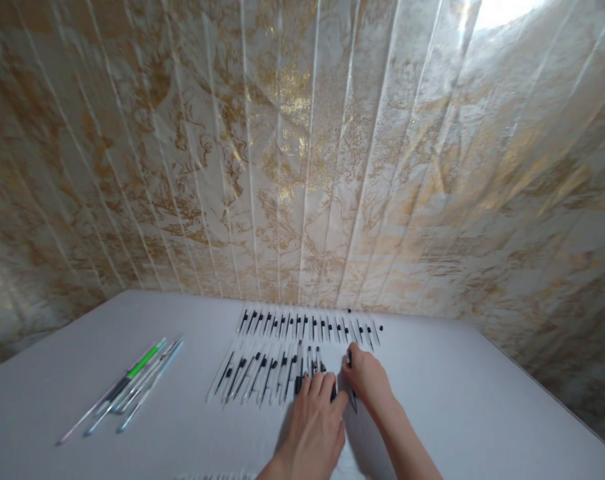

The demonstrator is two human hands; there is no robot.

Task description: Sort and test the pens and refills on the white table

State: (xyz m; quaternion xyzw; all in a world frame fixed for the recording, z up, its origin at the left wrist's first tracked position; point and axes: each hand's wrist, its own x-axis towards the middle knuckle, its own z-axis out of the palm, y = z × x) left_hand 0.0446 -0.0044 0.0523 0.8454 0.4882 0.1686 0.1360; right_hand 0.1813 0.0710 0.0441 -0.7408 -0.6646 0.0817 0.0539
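My right hand [368, 375] is closed in a pinch on a pen [354, 403]; its dark pointed end shows below the fingers, and the rest is mostly hidden. Beside it, my left hand [313, 417] lies with fingers stretched over the right end of the near row of pens. Black-capped pens [310, 357] stick out beyond those fingertips. Further left in this row are several clear pen parts with dark refills and small black caps [263, 361]. What lies under my left palm is hidden.
A far row of similar clear and black pen parts [298, 325] runs along the back of the white table [457, 393]. Two loose black bits lie near its right end. On the left is a loose pile of pens [132, 383], one bright green. A gold-patterned sheet [292, 147] hangs behind.
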